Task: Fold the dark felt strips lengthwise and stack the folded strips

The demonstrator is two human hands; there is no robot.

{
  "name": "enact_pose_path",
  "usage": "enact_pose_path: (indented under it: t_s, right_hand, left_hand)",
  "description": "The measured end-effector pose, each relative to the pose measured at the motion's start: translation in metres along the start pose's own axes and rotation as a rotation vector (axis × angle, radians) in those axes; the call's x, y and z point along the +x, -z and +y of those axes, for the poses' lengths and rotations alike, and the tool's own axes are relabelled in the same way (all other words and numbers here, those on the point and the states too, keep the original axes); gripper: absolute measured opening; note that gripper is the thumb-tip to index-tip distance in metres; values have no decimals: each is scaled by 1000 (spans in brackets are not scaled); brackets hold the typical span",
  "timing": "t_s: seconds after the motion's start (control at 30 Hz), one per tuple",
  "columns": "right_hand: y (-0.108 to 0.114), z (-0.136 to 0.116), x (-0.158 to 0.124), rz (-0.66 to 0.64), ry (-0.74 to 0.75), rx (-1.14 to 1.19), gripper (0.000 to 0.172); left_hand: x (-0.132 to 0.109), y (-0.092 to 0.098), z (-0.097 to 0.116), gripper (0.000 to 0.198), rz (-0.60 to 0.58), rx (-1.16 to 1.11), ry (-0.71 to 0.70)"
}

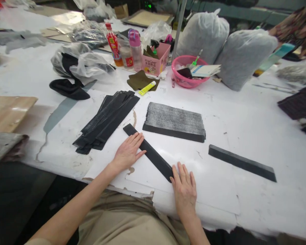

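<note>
A long black strip (153,154) lies slantwise on the white table (244,112) in front of me. My left hand (129,151) lies flat with its fingers stretched over the strip's upper part. My right hand (185,189) lies flat too, its fingertips touching the strip's near end. Neither hand grips anything. A fanned pile of black strips (107,120) lies to the left. A grey-topped stack of pieces (174,121) sits just beyond the strip. Another black strip stack (242,162) lies to the right.
At the back stand a pink basin (187,80), a pink box (156,61), bottles (113,44), a yellow tube (147,88) on olive cloth and two stuffed plastic bags (242,56). Black fabric (68,89) and wooden boards (7,110) lie left. Another person's sleeve (297,29) shows top right.
</note>
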State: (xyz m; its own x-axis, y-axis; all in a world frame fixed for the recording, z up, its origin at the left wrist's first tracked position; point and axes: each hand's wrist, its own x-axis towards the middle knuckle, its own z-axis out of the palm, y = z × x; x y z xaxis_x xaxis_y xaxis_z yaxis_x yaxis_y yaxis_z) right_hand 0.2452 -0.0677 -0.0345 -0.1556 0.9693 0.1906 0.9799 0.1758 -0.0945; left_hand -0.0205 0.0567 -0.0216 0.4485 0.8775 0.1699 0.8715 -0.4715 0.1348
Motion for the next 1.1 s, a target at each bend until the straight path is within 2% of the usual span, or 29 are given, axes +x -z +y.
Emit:
enact_pose_path:
  t_s: [0.23,0.33,0.43,0.57,0.7,0.77,0.83,1.03,1.1]
  right_hand:
    - [3,0,0,-5,-17,39,39]
    - [2,10,-3,38,20,111,40]
    - [-4,15,3,134,22,215,43]
    - [-16,-13,37,172,51,222,52]
    - [-28,-55,76,126,119,192,58]
    - [-34,-67,85,88,143,185,60]
    - [-37,-71,86,58,165,178,62]
    - [-38,-62,68,39,159,162,67]
    - [-35,-61,62,32,144,167,69]
  left_hand:
    - [4,-5,-35,79,29,41,157]
    - [3,-6,-39,78,55,48,166]
    - [2,-6,-37,74,117,46,139]
    - [1,-3,-32,61,209,42,101]
    - [3,1,-26,42,147,22,-62]
    - [5,1,-25,39,109,24,-137]
    - [7,1,-26,41,87,34,-144]
    - [8,3,-40,59,75,49,-10]
    - [9,5,-46,58,80,53,13]
